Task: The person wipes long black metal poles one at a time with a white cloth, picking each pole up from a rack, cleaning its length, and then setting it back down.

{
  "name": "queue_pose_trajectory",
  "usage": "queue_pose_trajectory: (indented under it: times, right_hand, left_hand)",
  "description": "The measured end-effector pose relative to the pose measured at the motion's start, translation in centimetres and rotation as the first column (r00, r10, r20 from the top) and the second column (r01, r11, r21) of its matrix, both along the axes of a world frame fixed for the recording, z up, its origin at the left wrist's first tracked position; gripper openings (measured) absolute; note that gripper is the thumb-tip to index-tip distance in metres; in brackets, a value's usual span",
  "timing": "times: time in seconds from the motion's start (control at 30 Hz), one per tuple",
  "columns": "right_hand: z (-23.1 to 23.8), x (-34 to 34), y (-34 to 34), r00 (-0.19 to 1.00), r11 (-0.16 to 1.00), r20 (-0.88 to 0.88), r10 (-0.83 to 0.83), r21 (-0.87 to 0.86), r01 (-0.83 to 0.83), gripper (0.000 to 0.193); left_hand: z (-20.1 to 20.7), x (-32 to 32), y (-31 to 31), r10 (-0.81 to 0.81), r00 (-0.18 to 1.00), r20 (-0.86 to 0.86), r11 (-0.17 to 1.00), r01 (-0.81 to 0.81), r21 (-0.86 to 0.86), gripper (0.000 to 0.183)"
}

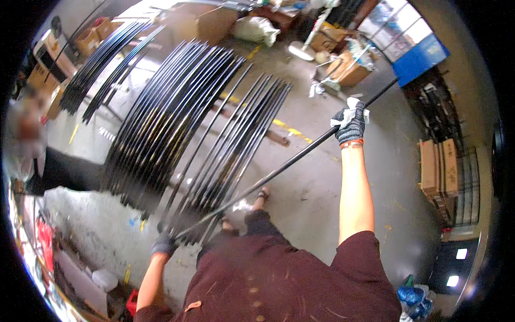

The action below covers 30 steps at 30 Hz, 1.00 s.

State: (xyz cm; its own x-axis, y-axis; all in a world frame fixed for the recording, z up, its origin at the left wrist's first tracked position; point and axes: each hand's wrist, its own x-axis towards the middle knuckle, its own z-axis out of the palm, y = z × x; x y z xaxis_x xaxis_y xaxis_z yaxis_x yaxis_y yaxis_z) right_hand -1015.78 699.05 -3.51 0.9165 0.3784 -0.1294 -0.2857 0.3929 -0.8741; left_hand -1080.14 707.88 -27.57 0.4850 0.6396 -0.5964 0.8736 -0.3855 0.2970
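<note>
A long thin black rod [287, 165] slants across in front of me, from low left to high right. My right hand [351, 122], in a grey-and-black knit glove, is closed around it near the upper end. A crumpled white cloth [353, 110] is pressed between that hand and the rod. At the lower end my left hand [164, 246], also gloved, grips the rod; its fingers are dark and partly blurred. Just beyond the left hand, many similar black rods [174, 102] lie side by side on a rack, with a smaller group [244, 142] to their right.
Further rods [104, 67] lie on another rack at far left. Cardboard boxes [439, 166] are stacked at right; an open carton [351, 64] stands at the back. A person [29, 129] is at the left edge. Yellow tape [292, 130] marks the grey floor.
</note>
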Motion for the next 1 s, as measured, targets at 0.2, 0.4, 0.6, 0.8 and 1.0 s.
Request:
queue_pose_trajectory:
  times: [0.2,0.4,0.6,0.8,1.0]
  right_hand:
    - [-9.0,-13.1,4.5,0.938,0.948,-0.136,0.318,0.068,-0.311,0.030]
    - [-14.0,-25.9,3.7,0.936,0.947,-0.254,0.243,-0.145,-0.285,0.042]
    - [-13.0,-25.6,1.1,0.916,0.907,-0.238,0.324,-0.198,-0.372,0.044]
    - [-13.0,-25.0,-0.5,0.746,0.751,0.133,0.652,-0.249,-0.612,0.042]
    - [-13.8,-25.7,-1.6,0.567,0.586,-0.222,0.793,0.027,-0.810,0.041]
  left_hand:
    - [7.9,20.1,-1.4,0.016,0.786,0.618,0.999,-0.033,0.017,0.092]
    - [10.9,27.9,-2.0,0.340,0.697,0.631,0.922,-0.116,-0.369,0.092]
    - [13.5,25.5,0.2,0.358,0.629,0.690,0.718,0.287,-0.634,0.073]
    - [13.5,26.4,4.7,0.281,0.566,0.775,0.944,-0.017,-0.329,0.032]
    - [14.9,32.2,4.0,0.531,0.479,0.699,0.680,0.251,-0.689,0.032]
